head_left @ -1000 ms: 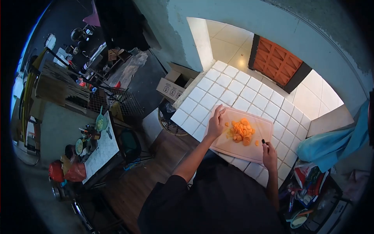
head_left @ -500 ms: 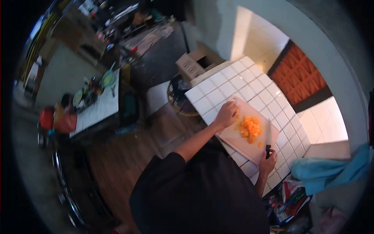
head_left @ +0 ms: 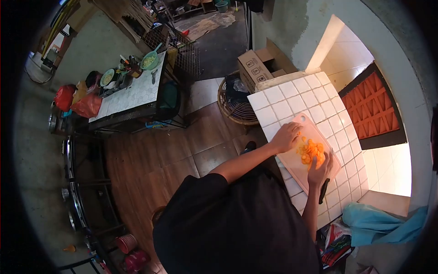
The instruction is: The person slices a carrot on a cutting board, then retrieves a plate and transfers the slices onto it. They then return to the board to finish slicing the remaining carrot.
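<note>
A pile of chopped orange pieces (head_left: pixel 312 150), apparently carrot, lies on a pale pink cutting board (head_left: pixel 292 160). At the pile's far left side is my left hand (head_left: pixel 286 137), palm down with fingers bent toward the board. A small orange bit shows by its fingertips. My right hand (head_left: pixel 320 169) cups the pile's near right side, fingers apart and thumb stretched out. Beside the right wrist, a knife's black handle (head_left: pixel 324 191) juts past the board's edge. The blade is mostly hidden by the right hand.
The board rests on a white tiled counter (head_left: pixel 283 93). Behind it stand a cardboard box (head_left: pixel 253 68) and a round wicker stand (head_left: pixel 237 107). A blue cloth (head_left: pixel 374 223) hangs at the right. Across the room, a side table (head_left: pixel 132 93) carries bowls and red bags.
My right hand has let go of the knife and moved to the orange pieces. The knife now lies nearer the board's right edge. The view has shifted, and my left hand stays by the pile.
</note>
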The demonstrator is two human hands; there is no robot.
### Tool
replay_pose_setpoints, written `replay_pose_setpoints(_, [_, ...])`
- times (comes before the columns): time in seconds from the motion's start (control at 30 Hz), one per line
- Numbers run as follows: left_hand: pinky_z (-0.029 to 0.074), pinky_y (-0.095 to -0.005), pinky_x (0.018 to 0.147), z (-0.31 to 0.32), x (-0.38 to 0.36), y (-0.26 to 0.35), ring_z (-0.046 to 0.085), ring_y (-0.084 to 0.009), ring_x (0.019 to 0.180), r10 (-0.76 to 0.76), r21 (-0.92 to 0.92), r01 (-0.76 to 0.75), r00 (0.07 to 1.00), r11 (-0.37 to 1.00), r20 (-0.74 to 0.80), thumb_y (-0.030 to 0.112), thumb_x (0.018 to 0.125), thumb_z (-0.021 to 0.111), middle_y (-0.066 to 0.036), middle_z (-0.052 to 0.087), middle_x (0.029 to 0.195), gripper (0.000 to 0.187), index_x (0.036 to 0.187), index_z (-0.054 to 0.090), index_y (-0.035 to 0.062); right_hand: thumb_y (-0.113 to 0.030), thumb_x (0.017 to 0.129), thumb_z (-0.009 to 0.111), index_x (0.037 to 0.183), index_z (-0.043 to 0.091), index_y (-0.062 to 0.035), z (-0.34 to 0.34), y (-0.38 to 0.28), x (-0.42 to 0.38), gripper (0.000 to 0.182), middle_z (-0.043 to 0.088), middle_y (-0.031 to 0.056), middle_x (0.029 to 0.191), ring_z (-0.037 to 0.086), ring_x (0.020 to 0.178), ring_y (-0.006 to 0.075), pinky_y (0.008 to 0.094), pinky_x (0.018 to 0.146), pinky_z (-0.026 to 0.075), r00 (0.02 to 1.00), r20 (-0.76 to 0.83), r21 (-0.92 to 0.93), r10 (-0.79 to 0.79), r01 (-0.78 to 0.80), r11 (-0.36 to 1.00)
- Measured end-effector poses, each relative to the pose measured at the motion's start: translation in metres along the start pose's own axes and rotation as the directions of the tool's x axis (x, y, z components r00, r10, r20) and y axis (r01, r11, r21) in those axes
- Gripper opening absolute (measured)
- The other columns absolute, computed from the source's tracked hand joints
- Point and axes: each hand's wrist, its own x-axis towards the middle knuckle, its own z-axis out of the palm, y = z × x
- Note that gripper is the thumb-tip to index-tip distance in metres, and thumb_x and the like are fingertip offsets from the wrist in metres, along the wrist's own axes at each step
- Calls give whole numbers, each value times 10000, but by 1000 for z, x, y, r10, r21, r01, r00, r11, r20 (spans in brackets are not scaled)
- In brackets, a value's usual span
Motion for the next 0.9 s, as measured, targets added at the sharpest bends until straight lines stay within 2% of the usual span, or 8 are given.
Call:
replay_pose_setpoints(0.2, [389,-469,1132,13,-10,-12,515,-367,1341,129,135,-137,990,981,62,157,970,561,-215,595,1346,319,1242,632,6,-238,984,657,1447,503,-30,40,-16,24,531,396,257,1578,342,1479,438,507,1219,279,970,238,-149,-39,77,986])
replay_pose_setpoints(0.37, [373,-479,1154,18,-6,0,512,-387,1345,76,145,-85,995,986,71,146,977,546,-234,580,1371,347,1278,621,-10,-271,949,676,1430,516,-35,38,-6,12,559,405,253,1570,364,1461,438,514,1204,293,973,230,-73,-19,37,997])
replay_pose_setpoints(0.47, [345,-487,1185,24,-10,18,471,-412,1388,143,-94,-137,988,986,59,153,995,540,-255,541,1423,413,1365,564,-27,-218,913,683,1428,524,-52,33,-14,13,564,435,229,1552,389,1443,424,511,1199,301,987,159,-47,-13,20,999])
replay_pose_setpoints(0.53, [315,-489,1212,35,-14,25,420,-437,1430,74,-272,-49,994,961,83,171,1020,530,-283,491,1474,479,1446,482,-44,-115,899,656,1408,540,-50,41,-9,6,525,462,202,1544,400,1450,408,490,1194,319,973,177,-160,-147,176,971])
replay_pose_setpoints(0.63, [283,-482,1231,45,-17,28,368,-440,1469,104,-249,-61,981,966,162,273,1042,532,-297,450,1512,553,1475,437,-58,-84,887,627,1384,561,-43,29,-10,7,503,485,208,1520,413,1437,414,486,1188,325,963,264,-61,-61,79,995])
replay_pose_setpoints(0.77, [245,-508,1245,50,-16,32,354,-452,1472,131,-189,-94,971,978,199,365,1035,533,-307,435,1524,639,1478,423,-82,-101,932,606,1354,589,-40,26,-7,-8,427,502,215,1502,414,1432,425,494,1190,318,980,200,40,4,-12,999])
replay_pose_setpoints(0.83, [240,-525,1246,56,-15,30,362,-458,1465,162,-175,-127,966,976,203,371,1033,527,-316,439,1518,652,1472,421,-99,-120,975,582,1335,597,-10,29,-12,-18,377,512,242,1481,425,1422,428,497,1194,318,994,-58,-9,92,-93,996])
replay_pose_setpoints(0.9, [239,-517,1244,71,-17,25,366,-459,1462,144,-114,-126,976,985,164,399,1024,546,-323,429,1527,670,1486,421,-71,-139,993,571,1331,596,7,41,-5,-27,369,502,255,1488,424,1426,424,498,1198,315,991,-73,17,114,-113,993])
